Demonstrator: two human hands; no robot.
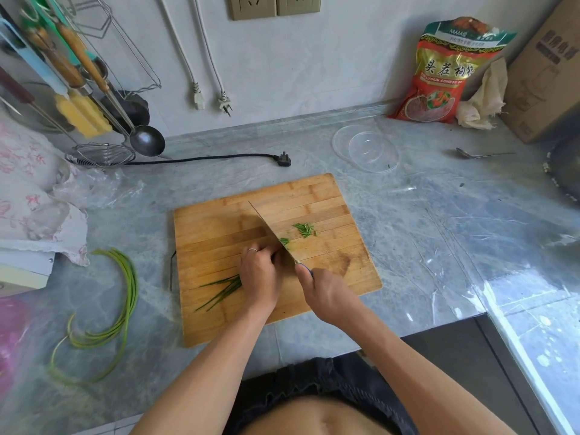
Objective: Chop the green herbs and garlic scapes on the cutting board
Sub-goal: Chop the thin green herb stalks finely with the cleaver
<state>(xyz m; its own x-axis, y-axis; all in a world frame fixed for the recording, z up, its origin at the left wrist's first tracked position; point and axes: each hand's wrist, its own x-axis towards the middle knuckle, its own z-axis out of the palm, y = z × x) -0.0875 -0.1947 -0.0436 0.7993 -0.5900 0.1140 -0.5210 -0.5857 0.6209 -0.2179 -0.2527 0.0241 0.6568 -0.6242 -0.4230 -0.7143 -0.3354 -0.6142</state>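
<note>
Now right hand [326, 293] gripping knife [270, 230], herbs [222, 288] pinned

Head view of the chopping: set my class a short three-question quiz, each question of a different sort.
1. True or false: the garlic scapes lie on the cutting board.
2. Which of the hands grips the knife? A left hand B right hand
3. Fill in: the cut green bits lie to the knife's ____.

Key: 1 false, they lie on the counter; 2 B; 3 right.
</note>
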